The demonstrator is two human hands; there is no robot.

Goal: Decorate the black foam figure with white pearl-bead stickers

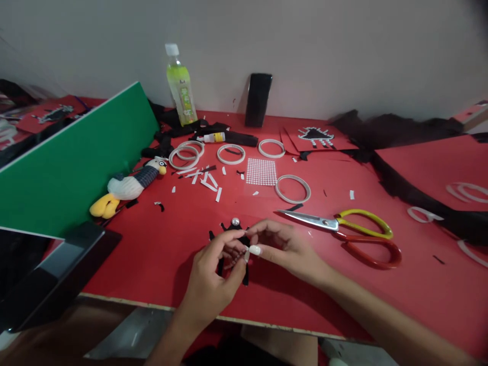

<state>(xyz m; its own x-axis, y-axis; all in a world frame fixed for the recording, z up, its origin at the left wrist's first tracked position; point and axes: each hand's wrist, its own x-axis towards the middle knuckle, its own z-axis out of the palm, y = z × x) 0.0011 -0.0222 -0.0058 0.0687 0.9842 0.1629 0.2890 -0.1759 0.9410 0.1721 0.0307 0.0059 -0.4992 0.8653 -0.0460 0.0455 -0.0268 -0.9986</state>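
Observation:
My left hand (213,269) and my right hand (287,249) meet over the table near its front edge. The fingers of both are pinched close together, fingertips almost touching. Whatever sits between them is too small and too hidden to name. Under the hands lies a black cut-out figure (245,278) with several thin limbs, partly covered by my fingers. A shiny round pearl bead (235,222) rests at its top end. To the right lie large scissors (331,223), blades apart, with one yellow and one red handle.
Beyond the hands are a sheet of small pearls (261,172), tape rolls (293,189), white paper strips (209,181) and a glue tube (214,137). A bottle (182,91), a phone (258,100), a plush bird (129,185) and a green board (84,157) stand around.

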